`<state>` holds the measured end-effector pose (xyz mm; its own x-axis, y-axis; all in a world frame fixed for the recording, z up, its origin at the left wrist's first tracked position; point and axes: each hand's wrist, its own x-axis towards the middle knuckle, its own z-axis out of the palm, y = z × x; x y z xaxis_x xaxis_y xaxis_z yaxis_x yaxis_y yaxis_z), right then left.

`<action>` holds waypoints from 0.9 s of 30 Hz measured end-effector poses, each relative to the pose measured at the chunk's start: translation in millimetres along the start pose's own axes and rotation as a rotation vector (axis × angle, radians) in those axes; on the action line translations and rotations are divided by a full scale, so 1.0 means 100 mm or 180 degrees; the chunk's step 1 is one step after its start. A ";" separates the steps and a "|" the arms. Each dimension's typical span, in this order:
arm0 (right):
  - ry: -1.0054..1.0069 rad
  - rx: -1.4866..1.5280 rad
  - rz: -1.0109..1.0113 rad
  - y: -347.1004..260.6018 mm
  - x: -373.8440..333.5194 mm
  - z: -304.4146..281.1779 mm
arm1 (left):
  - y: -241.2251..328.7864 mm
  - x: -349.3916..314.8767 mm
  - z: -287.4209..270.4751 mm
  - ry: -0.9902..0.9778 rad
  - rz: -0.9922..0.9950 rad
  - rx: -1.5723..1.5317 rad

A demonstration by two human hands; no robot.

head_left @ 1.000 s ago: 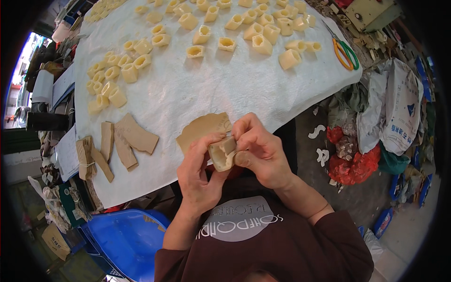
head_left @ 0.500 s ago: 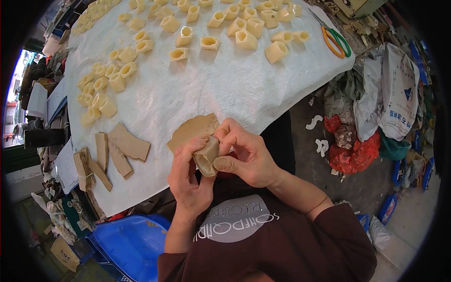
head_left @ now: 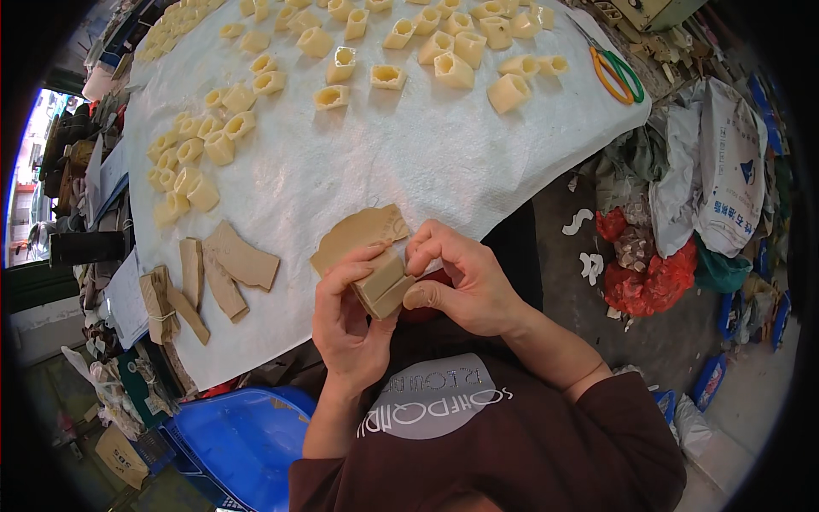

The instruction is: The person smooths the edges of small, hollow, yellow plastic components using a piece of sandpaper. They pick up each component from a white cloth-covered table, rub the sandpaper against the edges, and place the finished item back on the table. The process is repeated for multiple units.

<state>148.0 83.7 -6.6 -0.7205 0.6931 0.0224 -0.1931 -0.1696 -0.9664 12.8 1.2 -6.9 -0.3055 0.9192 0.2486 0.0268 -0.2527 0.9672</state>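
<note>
My left hand (head_left: 351, 328) is closed round a small tan block-shaped piece (head_left: 381, 284), with a seam or fold running along its upper face. At the right edge of that piece, the curled thumb and forefinger of my right hand (head_left: 465, 282) grip its side. A flat brown sheet with a curved edge (head_left: 358, 234) lies on the table just beyond my left fingers. Off to the left lie several brown strips and cut sheets (head_left: 243, 260), one bundle tied with a thin band.
Many pale yellow hollow pieces (head_left: 454, 70) stand across the white-covered table (head_left: 358, 162). Scissors with orange and green handles (head_left: 616, 75) lie at its far right corner. A blue plastic tub (head_left: 239, 444) is at lower left. Red bags (head_left: 644, 282) and white sacks (head_left: 725, 171) are on the right.
The tan piece has turned in my left hand: its hollow end showed before, and now a seamed face shows. My right hand has shifted slightly right, its fingers at the piece's edge.
</note>
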 end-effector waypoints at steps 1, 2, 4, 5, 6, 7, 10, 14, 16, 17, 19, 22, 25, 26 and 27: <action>-0.0013 -0.0001 0.0038 0.00 -0.01 0.00 | 0.00 0.00 -0.01 -0.0058 0.0021 -0.0027; -0.0025 -0.0138 -0.0048 0.00 -0.01 -0.01 | 0.00 -0.01 0.00 -0.0008 0.0004 0.0047; -0.0037 -0.0414 -0.0213 -0.01 0.00 -0.02 | 0.01 -0.02 0.04 0.0082 -0.0035 0.0186; 0.0089 -0.0426 -0.0288 0.00 0.00 0.00 | 0.01 -0.02 0.05 0.0075 -0.0040 0.0182; 0.0214 -0.0437 -0.0364 0.01 0.01 0.03 | 0.01 -0.01 0.05 0.0068 -0.0044 0.0178; 0.0331 -0.0446 -0.0444 0.02 0.02 0.05 | 0.01 -0.01 0.04 0.0068 -0.0044 0.0180; 0.0336 -0.0248 -0.0185 -0.02 0.01 0.06 | 0.01 -0.01 0.05 0.0099 -0.0033 0.0234; 0.0059 -0.0882 -0.0471 -0.08 0.03 0.01 | 0.02 -0.02 0.03 -0.0032 -0.0092 0.0450; -0.0051 -0.1327 -0.0662 -0.10 0.04 -0.01 | 0.00 -0.03 0.02 0.0032 -0.0137 0.0512; -0.0007 -0.1349 -0.0654 -0.10 0.04 0.00 | 0.01 -0.03 0.03 0.0054 -0.0106 0.0669; 0.0082 -0.1393 -0.0645 -0.12 0.04 0.02 | 0.04 -0.01 0.04 0.0096 -0.0040 0.0986; 0.0085 -0.1301 -0.0627 -0.09 0.05 0.02 | 0.06 0.03 0.03 -0.0018 0.0124 0.1590; -0.0052 -0.1351 -0.0573 -0.10 0.05 0.00 | 0.06 0.02 0.01 -0.0153 0.0133 0.1735; -0.0051 -0.1448 -0.0762 -0.10 0.05 -0.01 | 0.06 0.01 0.00 -0.0239 0.0019 0.1591; -0.0050 -0.1546 -0.0950 -0.08 0.05 -0.01 | 0.08 0.01 -0.01 -0.0324 -0.0095 0.1445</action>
<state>147.1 89.1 1.0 -0.6921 0.6504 0.3128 -0.0643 0.3761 -0.9243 12.2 -0.3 0.5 -0.2180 0.9548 0.2023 0.4402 -0.0888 0.8935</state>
